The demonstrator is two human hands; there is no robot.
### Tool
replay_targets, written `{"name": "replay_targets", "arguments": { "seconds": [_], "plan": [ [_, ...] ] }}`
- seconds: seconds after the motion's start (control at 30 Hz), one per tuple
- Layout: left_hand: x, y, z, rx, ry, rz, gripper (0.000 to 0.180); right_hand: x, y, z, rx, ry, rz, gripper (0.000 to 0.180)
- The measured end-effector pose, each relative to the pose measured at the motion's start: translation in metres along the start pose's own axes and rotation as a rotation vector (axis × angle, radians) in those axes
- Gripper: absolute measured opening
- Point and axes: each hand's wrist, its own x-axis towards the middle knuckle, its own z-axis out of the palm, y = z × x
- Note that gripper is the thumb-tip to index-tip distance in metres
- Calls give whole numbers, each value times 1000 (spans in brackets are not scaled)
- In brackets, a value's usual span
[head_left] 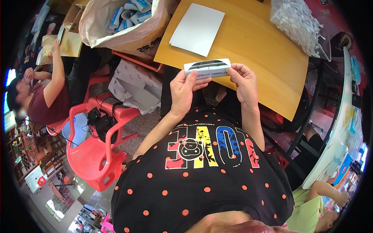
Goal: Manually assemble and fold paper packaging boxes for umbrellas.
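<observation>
A small white rectangular carton (208,67) with a dark curved picture on it is held level between both hands, just in front of the near edge of a wooden table (252,42). My left hand (184,90) grips its left end with thumb and fingers. Its right end is pinched by my right hand (244,82). On the table lies a flat white sheet stack (197,29). A clear bag of small white pieces (295,23) sits at the table's far right.
A large sack of rolled blue-and-white items (128,19) stands to the left of the table. A red plastic chair (97,147) is at my left, with a seated person (42,93) beyond it. Another person (318,202) sits lower right by a white table (342,128).
</observation>
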Motion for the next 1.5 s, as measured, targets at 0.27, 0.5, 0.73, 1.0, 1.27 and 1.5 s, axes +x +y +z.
{"name": "replay_targets", "arguments": {
  "seconds": [0.27,0.5,0.73,1.0,1.27,1.5],
  "plan": [
    [-3,6,3,66,-24,35,29,-6,-5,9,25,-76,117,15],
    [-1,7,-3,63,-14,17,30,-9,3,12,29,-41,116,13],
    [-1,1,-6,-59,-13,-40,29,-8,7,13,-9,-28,81,12],
    [0,-1,-7,-80,-59,-62,29,-7,5,10,-29,-23,68,11],
    [1,-1,-9,-167,-74,-150,29,-7,6,8,-39,-26,40,11],
    [0,-3,-10,-123,-96,-160,33,-8,6,7,-84,-24,29,12]
  ]
}}
